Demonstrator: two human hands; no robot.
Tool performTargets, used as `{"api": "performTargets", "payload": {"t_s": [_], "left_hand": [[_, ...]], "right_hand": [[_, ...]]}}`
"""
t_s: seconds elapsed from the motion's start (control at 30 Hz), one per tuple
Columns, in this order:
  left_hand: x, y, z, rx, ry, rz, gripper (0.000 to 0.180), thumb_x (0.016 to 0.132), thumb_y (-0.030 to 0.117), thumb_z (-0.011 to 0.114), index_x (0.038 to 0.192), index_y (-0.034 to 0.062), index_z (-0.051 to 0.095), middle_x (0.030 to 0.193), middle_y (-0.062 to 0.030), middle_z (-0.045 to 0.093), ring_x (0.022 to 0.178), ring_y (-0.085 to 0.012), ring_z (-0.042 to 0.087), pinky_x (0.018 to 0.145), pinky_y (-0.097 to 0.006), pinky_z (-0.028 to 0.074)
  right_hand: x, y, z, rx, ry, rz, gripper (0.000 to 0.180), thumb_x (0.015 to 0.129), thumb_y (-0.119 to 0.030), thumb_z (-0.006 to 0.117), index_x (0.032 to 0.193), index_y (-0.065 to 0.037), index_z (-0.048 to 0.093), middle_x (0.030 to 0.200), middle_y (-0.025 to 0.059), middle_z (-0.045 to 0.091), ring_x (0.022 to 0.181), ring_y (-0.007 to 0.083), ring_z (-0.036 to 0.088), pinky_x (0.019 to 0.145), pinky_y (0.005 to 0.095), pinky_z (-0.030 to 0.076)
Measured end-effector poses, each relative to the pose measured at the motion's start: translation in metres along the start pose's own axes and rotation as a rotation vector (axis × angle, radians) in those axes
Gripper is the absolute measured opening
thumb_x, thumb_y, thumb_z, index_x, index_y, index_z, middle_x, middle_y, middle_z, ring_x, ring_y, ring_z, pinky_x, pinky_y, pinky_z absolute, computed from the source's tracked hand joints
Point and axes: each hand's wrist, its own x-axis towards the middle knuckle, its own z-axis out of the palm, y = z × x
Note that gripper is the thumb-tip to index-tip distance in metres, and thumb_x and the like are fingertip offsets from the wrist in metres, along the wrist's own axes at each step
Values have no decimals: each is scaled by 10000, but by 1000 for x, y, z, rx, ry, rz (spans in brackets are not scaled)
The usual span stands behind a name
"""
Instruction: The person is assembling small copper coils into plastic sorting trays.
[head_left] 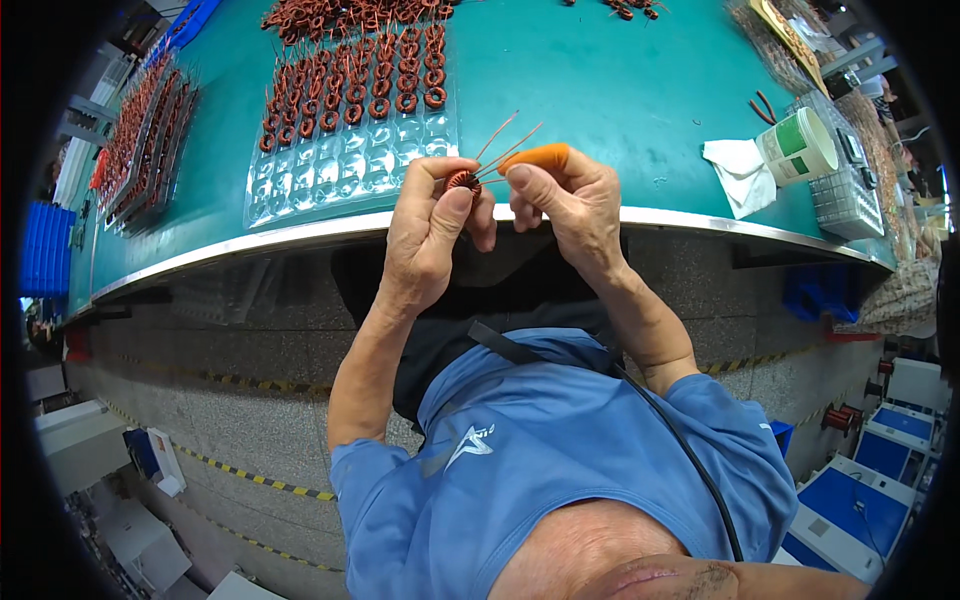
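Above the table's front edge, my left hand (425, 225) is closed on a small copper-wound ring coil (463, 180), pinched between thumb and fingers. Long thin wire leads stick out from the coil, some pointing up and away over the table. Just to the right, my right hand (585, 205) has thumb and forefinger pressed together on a wire lead of this coil. An orange finger cot (540, 156) covers the right forefinger. Beyond my left hand lies a clear plastic tray (325, 185); similar coils stand in its far rows, and its near pockets hold none.
A heap of coils (340, 15) lies behind the tray on the green table (600, 90). Stacked trays of coils (150, 140) stand at the left. To the right are a white cloth (738, 175), a tipped white-and-green cup (800, 147), pliers (764, 108) and a grey box (845, 190).
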Motion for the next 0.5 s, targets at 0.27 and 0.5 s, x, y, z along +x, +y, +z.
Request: {"api": "performTargets", "payload": {"t_s": [0.27, 0.5], "left_hand": [[-3, -4, -3, 380, -63, 20, 217, 1020, 177, 412, 1144, -1, 406, 665, -38, 507, 578, -108, 488, 537, -255, 411], [-5, -19, -3, -50, 41, -105, 202, 1027, 178, 391, 1151, 20, 406, 717, -34, 474, 611, -107, 476, 567, -235, 418]], "right_hand": [[1, -5, 4, -109, -4, -159, 203, 901, -140, 665, 1004, 35, 667, 768, 91, 680, 629, 119, 643, 580, 229, 523], [15, 9, -3, -91, -79, 14, 210, 907, -130, 650, 997, 60, 648, 791, 107, 682, 690, 128, 654, 615, 239, 540]]}}
